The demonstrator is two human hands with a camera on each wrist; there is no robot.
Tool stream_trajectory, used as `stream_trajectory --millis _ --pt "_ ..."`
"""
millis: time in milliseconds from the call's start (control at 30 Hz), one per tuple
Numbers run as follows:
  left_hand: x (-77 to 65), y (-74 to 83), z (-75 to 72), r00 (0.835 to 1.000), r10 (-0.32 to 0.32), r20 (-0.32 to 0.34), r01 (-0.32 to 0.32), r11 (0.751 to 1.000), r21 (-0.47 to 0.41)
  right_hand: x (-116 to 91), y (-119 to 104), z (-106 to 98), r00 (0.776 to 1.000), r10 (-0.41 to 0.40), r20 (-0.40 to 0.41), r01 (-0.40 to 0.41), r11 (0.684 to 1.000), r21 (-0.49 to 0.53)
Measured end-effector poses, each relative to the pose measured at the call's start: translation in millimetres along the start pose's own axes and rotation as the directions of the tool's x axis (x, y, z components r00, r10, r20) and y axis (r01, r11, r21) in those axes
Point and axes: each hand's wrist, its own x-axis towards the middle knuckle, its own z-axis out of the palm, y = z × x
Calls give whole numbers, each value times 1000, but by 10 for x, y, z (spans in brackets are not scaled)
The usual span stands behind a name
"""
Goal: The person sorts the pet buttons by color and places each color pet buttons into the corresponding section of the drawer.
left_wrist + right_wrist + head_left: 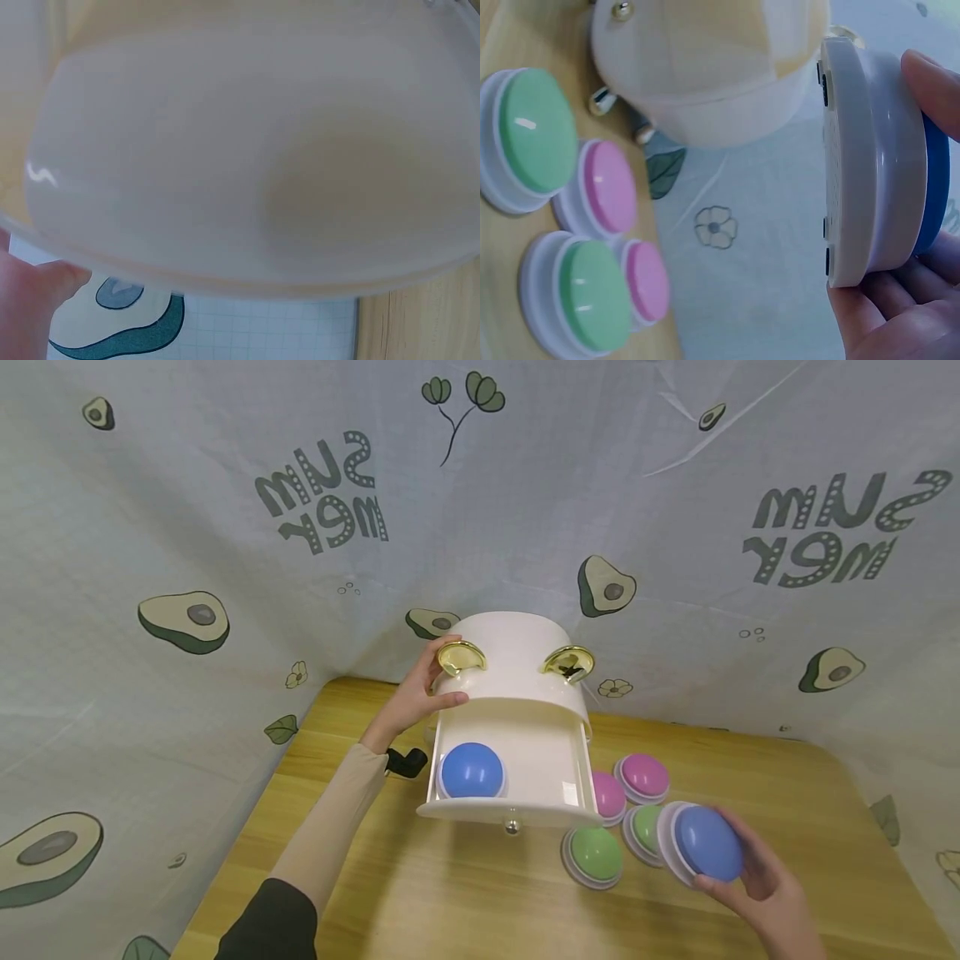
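Observation:
A white drawer box (517, 643) with two gold ear-shaped pieces has its drawer (540, 764) pulled out. Against the box's left side lies my left hand (411, 697), thumb stretched across the front below the left gold piece (461, 657), fingers behind it. One blue dome button (471, 771) on a white base sits in the drawer's front left. Off to the right, my right hand (768, 881) grips a second blue dome button (707, 843) by its white base, tilted on edge. The right wrist view shows that base (892, 157) side-on, between thumb and fingers.
Right of the drawer, two green buttons (597, 853) and two pink buttons (645, 775) stand close together on the wooden table (420, 893). A printed cloth (510, 527) hangs behind the box. The drawer's small silver knob (512, 823) faces forward.

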Motion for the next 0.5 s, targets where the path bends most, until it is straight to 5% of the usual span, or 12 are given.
stream_trajectory --millis 500 --pt "0 -5 6 1000 -4 -2 4 1000 5 265 -425 41 996 82 -29 -85 990 -116"
